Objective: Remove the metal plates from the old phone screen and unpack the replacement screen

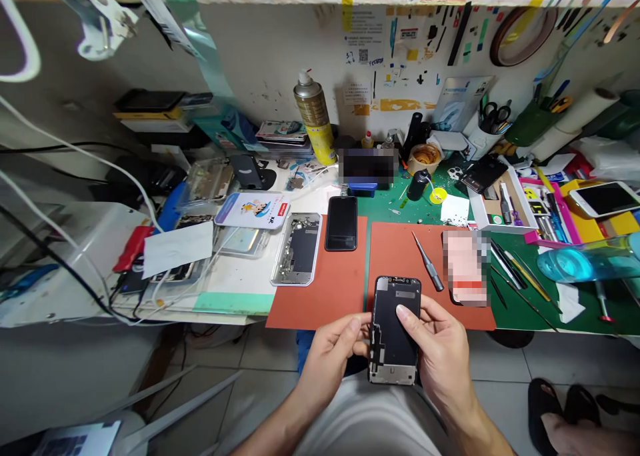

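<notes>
A phone screen assembly (395, 329) is held up in front of my lap, past the bench's front edge, with its dark inner side and silver lower strip facing me. My right hand (445, 349) grips its right edge, thumb across the back and fingers behind. At the left edge, my left hand (333, 349) has its thumb and fingers drawn together; the fingertips touch the side and are partly hidden. On the bench beyond lie an opened phone housing (303, 249), a dark phone (342, 223) and a grey pen-like screwdriver (429, 263).
Two reddish-brown mats (320, 303) cover the front of the bench. To the right are a blurred-out phone (465, 269), several tweezers (525, 279) and a blue bottle (575, 263). A spray can (316, 119) stands at the back. Cables (65, 256) hang at left; a person's sandalled foot (550, 409) shows lower right.
</notes>
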